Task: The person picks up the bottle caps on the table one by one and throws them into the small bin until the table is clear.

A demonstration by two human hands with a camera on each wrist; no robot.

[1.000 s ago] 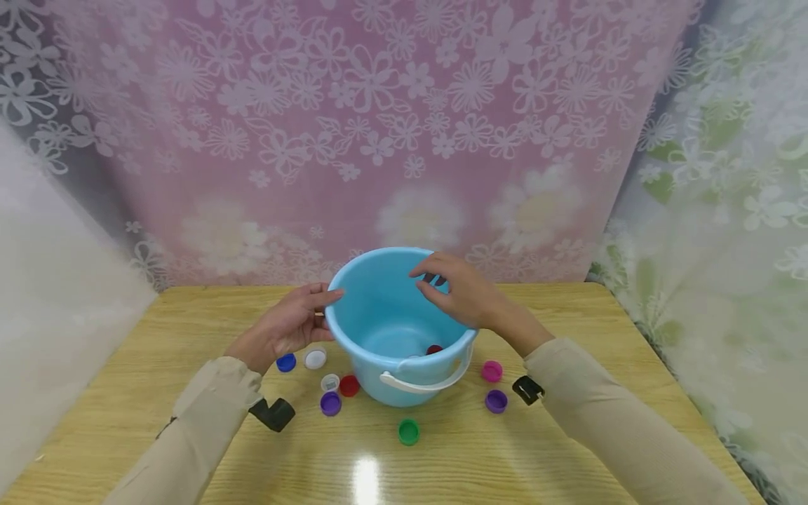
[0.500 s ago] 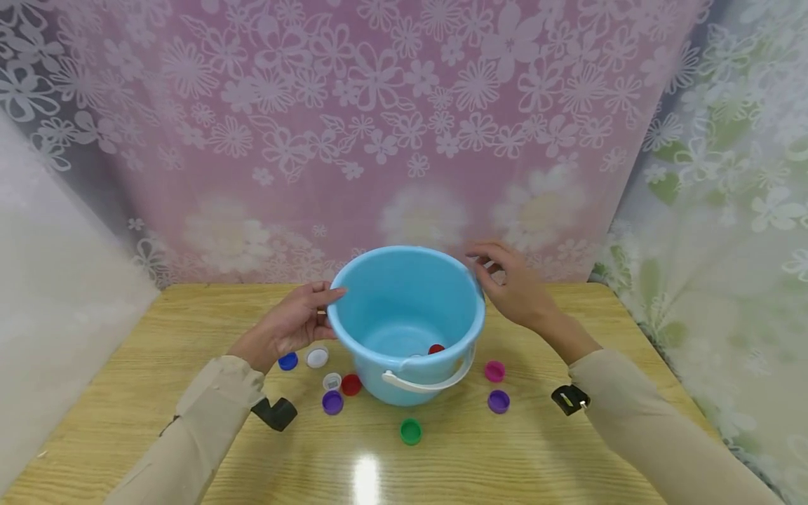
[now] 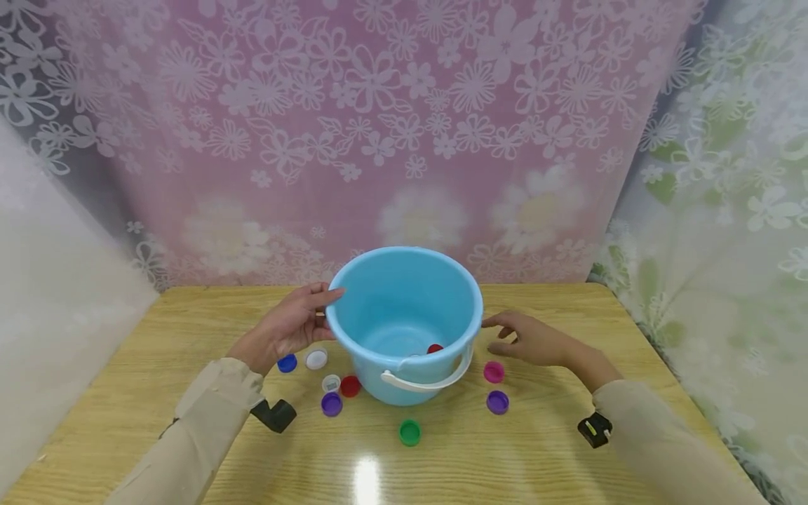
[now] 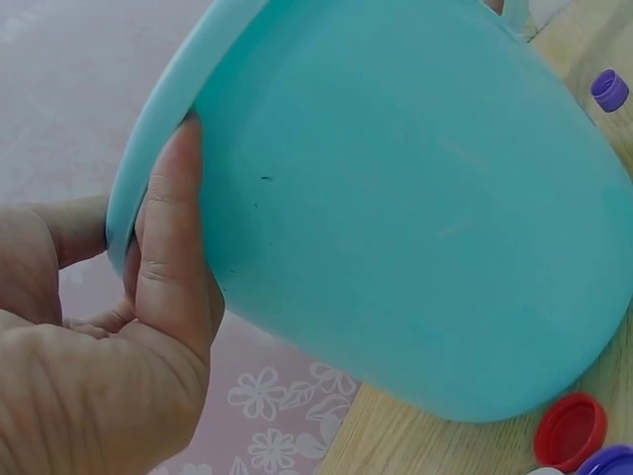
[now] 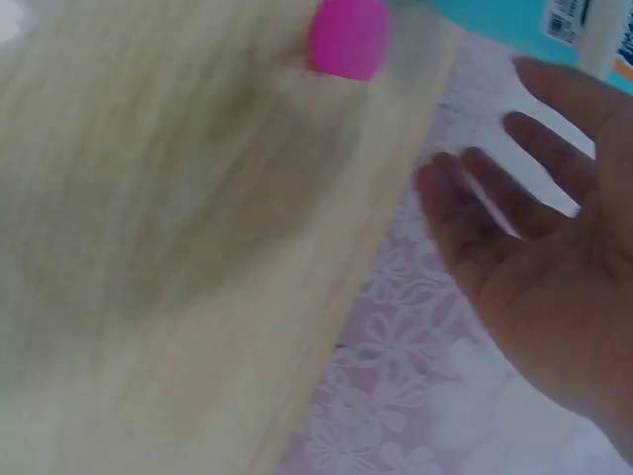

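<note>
A light blue bucket [image 3: 404, 301] with a white handle [image 3: 426, 384] stands on the table. My left hand [image 3: 293, 321] grips its left rim, thumb over the edge and fingers against the outside, as the left wrist view also shows. Inside the bucket lies a red bottle cap [image 3: 435, 348], partly hidden by the front rim. To the right of the bucket my right hand [image 3: 533, 339] hovers with relaxed fingers and holds nothing. Just below that hand is a pink cap [image 3: 494, 372], with a purple cap [image 3: 497, 402] in front of it.
Left of the bucket lie a blue cap [image 3: 287, 362], a white cap [image 3: 316, 359], a clear-white cap [image 3: 331, 384], a red cap [image 3: 350, 386] and a purple cap [image 3: 331, 404]. A green cap [image 3: 409, 433] sits in front. A flowered curtain [image 3: 379, 140] hangs behind the table.
My right hand has moved from over the bucket's opening out past its right rim, then down beside the bucket near the pink cap. The left hand and bucket have stayed put.
</note>
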